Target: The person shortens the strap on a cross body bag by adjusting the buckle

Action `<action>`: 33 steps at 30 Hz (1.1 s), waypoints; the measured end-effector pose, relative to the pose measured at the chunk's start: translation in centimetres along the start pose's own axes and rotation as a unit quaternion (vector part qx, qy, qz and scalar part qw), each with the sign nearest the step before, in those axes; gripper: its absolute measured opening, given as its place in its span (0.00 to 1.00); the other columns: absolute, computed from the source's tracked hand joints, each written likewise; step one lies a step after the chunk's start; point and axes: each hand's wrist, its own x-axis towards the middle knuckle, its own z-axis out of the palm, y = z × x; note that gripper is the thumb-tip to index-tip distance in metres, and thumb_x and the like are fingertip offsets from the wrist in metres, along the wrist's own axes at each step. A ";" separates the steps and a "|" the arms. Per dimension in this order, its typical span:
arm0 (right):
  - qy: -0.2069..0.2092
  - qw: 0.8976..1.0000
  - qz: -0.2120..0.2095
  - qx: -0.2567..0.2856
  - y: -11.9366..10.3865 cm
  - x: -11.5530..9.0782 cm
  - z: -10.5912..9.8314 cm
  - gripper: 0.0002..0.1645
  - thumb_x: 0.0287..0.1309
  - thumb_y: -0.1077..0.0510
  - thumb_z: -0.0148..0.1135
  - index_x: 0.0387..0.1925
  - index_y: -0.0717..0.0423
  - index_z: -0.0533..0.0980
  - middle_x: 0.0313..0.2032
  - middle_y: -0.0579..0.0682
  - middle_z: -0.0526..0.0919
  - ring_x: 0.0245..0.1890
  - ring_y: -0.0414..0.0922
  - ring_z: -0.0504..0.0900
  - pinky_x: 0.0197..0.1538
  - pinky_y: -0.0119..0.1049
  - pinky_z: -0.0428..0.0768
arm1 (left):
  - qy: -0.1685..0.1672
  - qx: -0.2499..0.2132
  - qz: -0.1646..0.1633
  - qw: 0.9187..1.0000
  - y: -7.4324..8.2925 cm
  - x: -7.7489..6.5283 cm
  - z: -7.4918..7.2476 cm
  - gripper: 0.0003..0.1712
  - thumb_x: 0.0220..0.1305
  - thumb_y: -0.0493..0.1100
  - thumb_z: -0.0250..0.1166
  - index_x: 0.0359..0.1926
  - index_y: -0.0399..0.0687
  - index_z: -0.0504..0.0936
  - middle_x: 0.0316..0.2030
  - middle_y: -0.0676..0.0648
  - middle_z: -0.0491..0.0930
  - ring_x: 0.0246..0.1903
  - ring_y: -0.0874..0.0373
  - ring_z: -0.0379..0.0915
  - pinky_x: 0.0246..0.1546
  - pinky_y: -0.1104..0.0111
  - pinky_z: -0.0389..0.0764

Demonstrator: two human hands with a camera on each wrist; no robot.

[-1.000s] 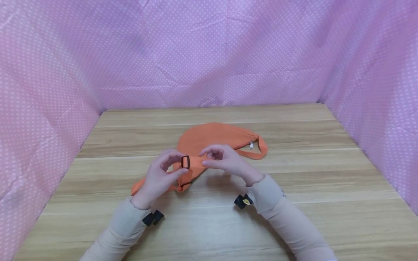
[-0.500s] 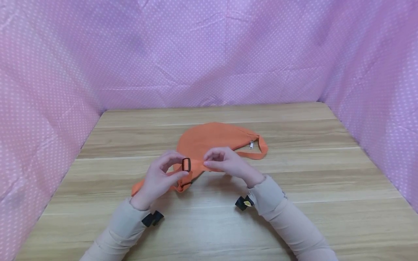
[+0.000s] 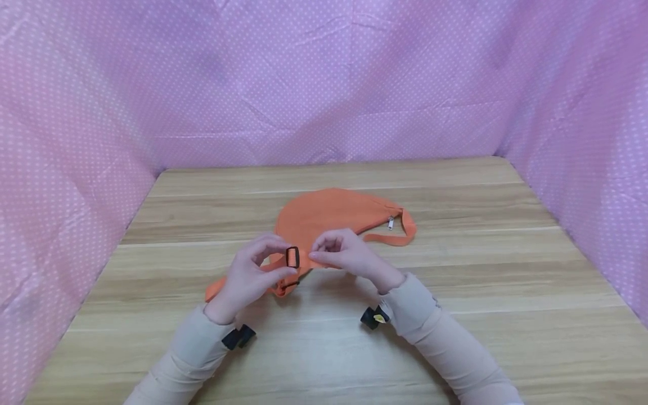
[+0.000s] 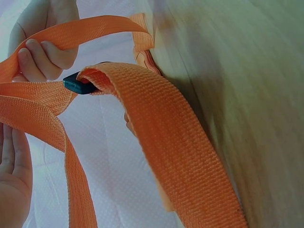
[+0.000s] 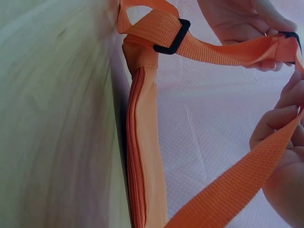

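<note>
The fingers of the left hand (image 3: 248, 277) pinch a black rectangular buckle (image 3: 297, 257) by its top and bottom, and those of the right hand (image 3: 349, 257) grip the woven orange strap (image 5: 223, 190) just beside it. Over the last second the right hand has drawn closer to the buckle and less strap shows between them; I judge that webbing is being worked at the buckle rather than pulled taut. Beyond the hands, an orange crescent-shaped cloth bag (image 3: 324, 214) lies midway between the left and right edges of the wood-grain tabletop (image 3: 455, 281), its silver zipper pull (image 3: 391, 223) towards the right edge. A second black slider (image 5: 179, 35) sits on the strap at the bag's left end.

Both hands cover part of the bag; the right fingertips are hidden behind the thumb, the right wrist view cuts off the pinched buckle, and its exact threading is hard to make out
</note>
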 end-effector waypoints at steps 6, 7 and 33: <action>0.014 1.000 0.004 -0.003 0.1 0.1 0.3 0.06 0.58 0.62 0.62 0.33 0.64 0.79 0.21 0.41 0.76 0.21 0.37 0.67 0.24 0.28 0.65 | -0.001 0.010 0.005 1.000 0.1 0.0 0.0 0.20 0.43 0.23 0.71 0.41 0.28 0.78 0.40 0.38 0.78 0.43 0.56 0.75 0.50 0.77 0.75; 0.019 1.000 0.006 -0.004 0.1 0.1 0.4 0.06 0.58 0.62 0.63 0.33 0.64 0.79 0.21 0.41 0.76 0.20 0.37 0.66 0.23 0.28 0.64 | -0.001 0.011 0.004 1.000 0.1 -0.1 0.0 0.20 0.43 0.23 0.71 0.41 0.28 0.78 0.40 0.38 0.78 0.43 0.56 0.75 0.50 0.77 0.75; 0.011 1.000 0.001 -0.002 0.1 0.6 1.5 0.06 0.57 0.62 0.64 0.32 0.64 0.80 0.21 0.40 0.78 0.20 0.38 0.65 0.24 0.28 0.63 | -0.009 0.016 -0.002 1.000 0.0 -0.5 -0.4 0.19 0.45 0.27 0.72 0.41 0.37 0.80 0.40 0.54 0.77 0.43 0.65 0.73 0.50 0.75 0.74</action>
